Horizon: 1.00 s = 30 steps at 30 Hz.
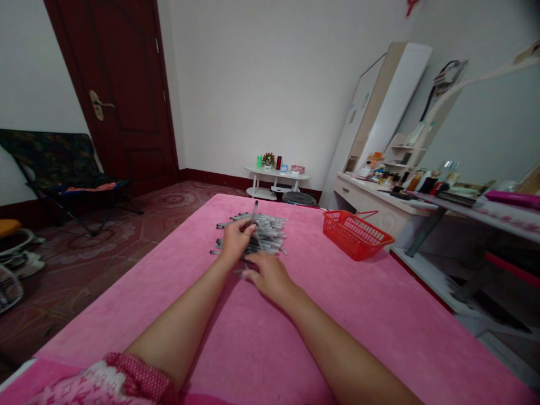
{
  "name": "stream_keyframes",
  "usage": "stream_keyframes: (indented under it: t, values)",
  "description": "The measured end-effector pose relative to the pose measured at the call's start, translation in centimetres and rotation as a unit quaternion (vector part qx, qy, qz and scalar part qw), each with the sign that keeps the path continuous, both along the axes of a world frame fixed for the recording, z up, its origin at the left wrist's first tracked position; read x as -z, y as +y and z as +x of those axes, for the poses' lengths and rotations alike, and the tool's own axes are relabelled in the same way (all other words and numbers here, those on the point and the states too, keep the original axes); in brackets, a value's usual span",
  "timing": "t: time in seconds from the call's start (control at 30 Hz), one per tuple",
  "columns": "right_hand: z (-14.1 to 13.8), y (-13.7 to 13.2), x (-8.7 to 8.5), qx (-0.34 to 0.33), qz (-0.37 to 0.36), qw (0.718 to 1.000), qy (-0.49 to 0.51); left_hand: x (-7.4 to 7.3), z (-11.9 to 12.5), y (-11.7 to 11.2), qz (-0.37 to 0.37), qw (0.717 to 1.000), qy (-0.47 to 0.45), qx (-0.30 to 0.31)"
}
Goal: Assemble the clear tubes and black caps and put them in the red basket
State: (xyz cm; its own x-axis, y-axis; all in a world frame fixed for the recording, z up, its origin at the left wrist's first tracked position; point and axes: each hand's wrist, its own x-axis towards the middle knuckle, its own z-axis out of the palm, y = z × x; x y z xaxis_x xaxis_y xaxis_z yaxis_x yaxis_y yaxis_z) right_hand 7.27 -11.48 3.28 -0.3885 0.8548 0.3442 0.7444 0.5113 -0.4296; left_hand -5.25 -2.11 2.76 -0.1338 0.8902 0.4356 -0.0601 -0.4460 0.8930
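A pile of several grey pens (pixel 264 230) lies on a pink cloth-covered table (pixel 295 337). My left hand (pixel 236 239) is closed around one grey pen (pixel 254 212), which stands tilted upright above the pile. My right hand (pixel 268 275) rests on the cloth at the near edge of the pile, its fingers bent toward the pens; whether they grip one is hidden. Both forearms stretch out over the pink cloth.
A red plastic basket (pixel 354 233) with a wire handle stands on the table to the right of the pens. Beyond are a dresser crowded with bottles (pixel 396 183), a small white side table (pixel 276 177), a dark folding chair (pixel 63 169) and a brown door (pixel 122 90).
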Motion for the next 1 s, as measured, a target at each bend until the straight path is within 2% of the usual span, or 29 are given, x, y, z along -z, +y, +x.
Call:
stream_keyframes:
  t: [0.1, 0.17, 0.23, 0.3, 0.37, 0.43, 0.63, 0.8, 0.87, 1.0]
  values:
    - [2.3, 1.3, -0.8, 0.097, 0.025, 0.993, 0.068, 0.0, -0.3, -0.6, 0.045, 0.996, 0.061, -0.040]
    - [3.9, 2.5, -0.9, 0.151, 0.005, 0.976, 0.155, 0.1, -0.4, -1.1, 0.076, 0.984, 0.153, -0.056]
    - [5.4, 3.5, -0.7, 0.157, -0.041, 0.955, 0.247, 0.2, -0.5, -1.5, 0.117, 0.943, 0.304, -0.073]
    - [6.3, 4.2, -0.3, 0.150, -0.093, 0.934, 0.312, 0.2, -0.4, -1.7, 0.160, 0.877, 0.444, -0.091]
    - [6.8, 4.6, 0.1, 0.142, -0.123, 0.921, 0.342, 0.3, -0.3, -1.7, 0.198, 0.822, 0.523, -0.105]
    - [7.0, 4.8, 0.5, 0.132, -0.121, 0.922, 0.343, 0.3, -0.1, -1.7, 0.226, 0.794, 0.554, -0.110]
    - [7.4, 5.3, 1.3, 0.126, -0.059, 0.941, 0.308, 0.3, -0.1, -1.8, 0.257, 0.766, 0.581, -0.101]
    - [7.7, 5.3, 0.9, 0.101, -0.027, 0.945, 0.311, 0.4, -0.4, -1.6, 0.258, 0.766, 0.582, -0.090]
    - [7.7, 5.2, 0.7, 0.101, -0.035, 0.943, 0.315, 0.5, -0.5, -1.5, 0.263, 0.766, 0.580, -0.086]
    - [7.8, 5.2, 0.7, 0.130, -0.097, 0.945, 0.286, 0.6, -0.6, -1.4, 0.268, 0.764, 0.580, -0.085]
